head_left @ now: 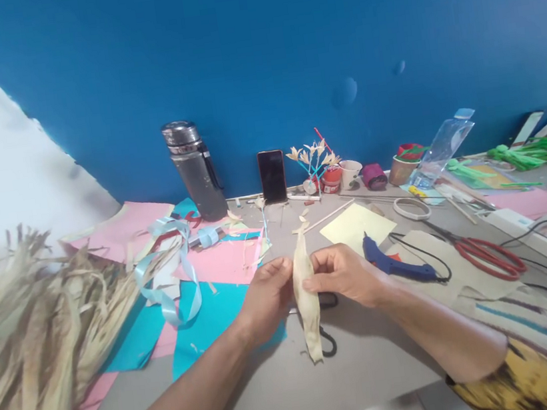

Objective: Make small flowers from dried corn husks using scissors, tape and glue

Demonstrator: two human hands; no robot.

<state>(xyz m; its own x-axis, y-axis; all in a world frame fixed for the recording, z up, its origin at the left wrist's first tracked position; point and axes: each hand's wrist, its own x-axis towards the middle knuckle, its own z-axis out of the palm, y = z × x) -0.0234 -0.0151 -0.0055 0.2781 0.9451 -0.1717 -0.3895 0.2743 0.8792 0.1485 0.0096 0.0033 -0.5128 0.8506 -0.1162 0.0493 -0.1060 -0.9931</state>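
A long pale corn husk [308,301] stands lengthwise between my two hands, above the grey table [365,368]. My left hand [268,296] pinches its left edge. From the right, my right hand [340,273] grips the same husk, thumb across its front. Partly hidden behind the husk are scissors with black handles [328,342]. To the right of my right hand lies a blue glue gun [397,266], near a pale yellow sheet [357,224].
Dried husks [46,356] are heaped at the left beside turquoise paper [204,328]. A grey flask [197,181], a phone [272,177] and cups line the blue wall. Red-handled scissors [492,257] and a white power strip [546,246] lie at the right.
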